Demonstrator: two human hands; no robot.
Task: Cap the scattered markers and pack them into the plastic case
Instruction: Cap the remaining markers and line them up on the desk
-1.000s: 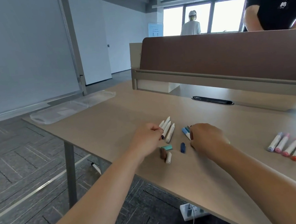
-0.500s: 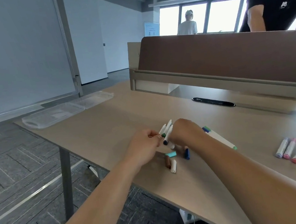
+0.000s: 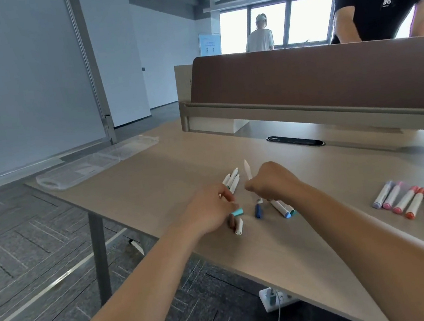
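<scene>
Both hands work at the middle of the desk [image 3: 154, 184]. The right hand [image 3: 271, 182] is closed in a fist around a white marker [image 3: 247, 169], which stands nearly upright with its pointed end up at 12 o'clock; half a second ago this hand lay lower and further left, over the small pile, with no marker raised. The left hand [image 3: 209, 210] is curled, its fingertips [image 3: 226, 194] pinched at the near ends of a bundle of three white markers [image 3: 232, 180] that fan out toward 1 o'clock; whether they are lifted or resting on the wood cannot be told. It sits in about the same place as before. Just beside the left hand at 4 o'clock lies a teal cap [image 3: 237, 212], then a brown cap [image 3: 231, 221] and a white cap [image 3: 238, 226]. A dark blue marker piece [image 3: 258, 210] lies under the right wrist, and two markers with blue and green ends [image 3: 282, 208] now lie at 5 o'clock of the right hand, closer in than earlier. A row of capped markers [image 3: 421, 202] lies at 3 o'clock, well apart. The clear plastic case [image 3: 90, 167] lies open at the desk's far left corner, at 10 o'clock, well apart from both hands.
</scene>
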